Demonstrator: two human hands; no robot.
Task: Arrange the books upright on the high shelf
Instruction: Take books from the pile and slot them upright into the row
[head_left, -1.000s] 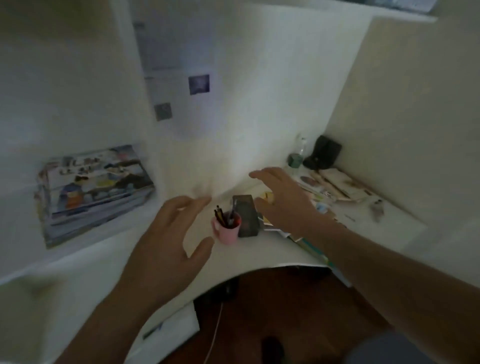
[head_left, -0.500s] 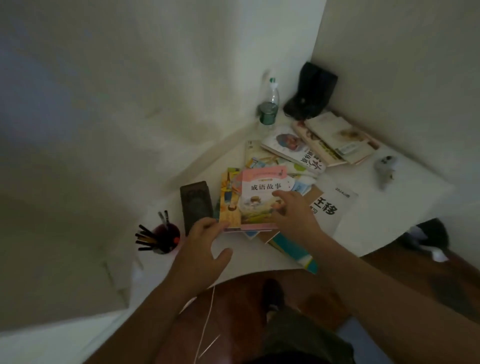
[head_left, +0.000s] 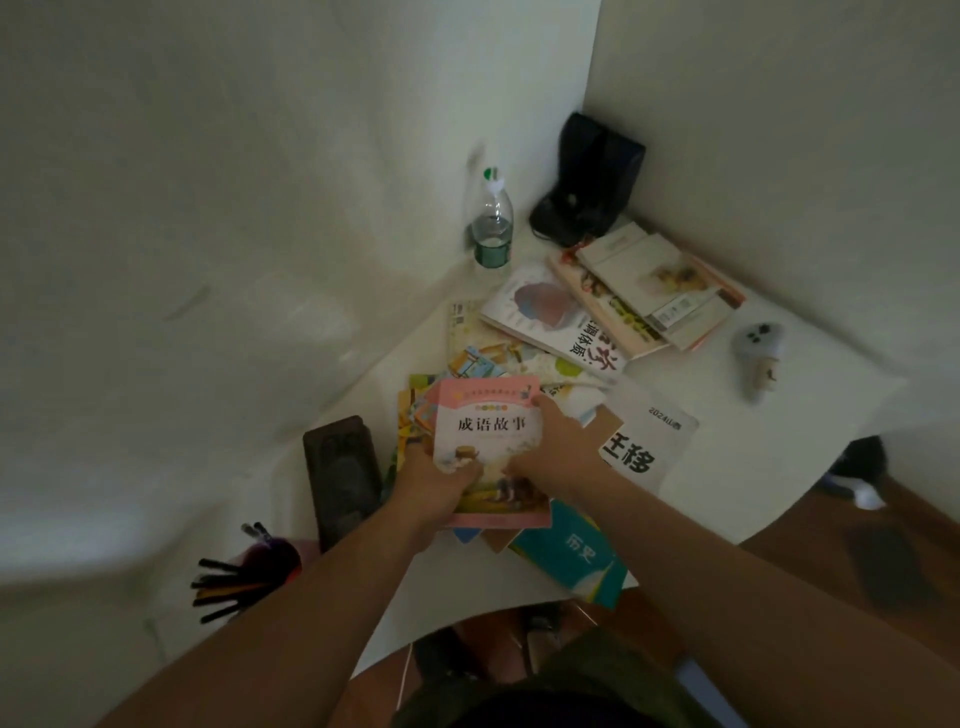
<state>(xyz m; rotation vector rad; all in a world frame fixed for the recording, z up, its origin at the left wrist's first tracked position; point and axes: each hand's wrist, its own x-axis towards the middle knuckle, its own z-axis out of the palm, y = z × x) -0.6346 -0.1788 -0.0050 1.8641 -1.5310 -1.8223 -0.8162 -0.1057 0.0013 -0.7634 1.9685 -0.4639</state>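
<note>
A pink-covered picture book (head_left: 488, 431) lies on top of a loose pile of books on the white corner desk (head_left: 727, 467). My left hand (head_left: 436, 483) grips its lower left edge, thumb on the cover. My right hand (head_left: 550, 447) holds its right edge, fingers curled round it. Under it lie colourful thin books (head_left: 415, 415), a teal book (head_left: 576, 556) hanging over the desk's front edge and a white booklet (head_left: 644, 441). More books (head_left: 649, 286) are stacked flat near the corner. The high shelf is out of view.
A water bottle (head_left: 491, 228) stands against the back wall and a black pouch (head_left: 587, 187) fills the corner. A dark box (head_left: 343, 473) and a pink pen cup (head_left: 249, 571) sit to the left. A small white gadget (head_left: 756, 353) lies at the right.
The view has swung down from the wall and a side shelf to the desk. Both hands moved onto the pile and took hold of the pink book.
</note>
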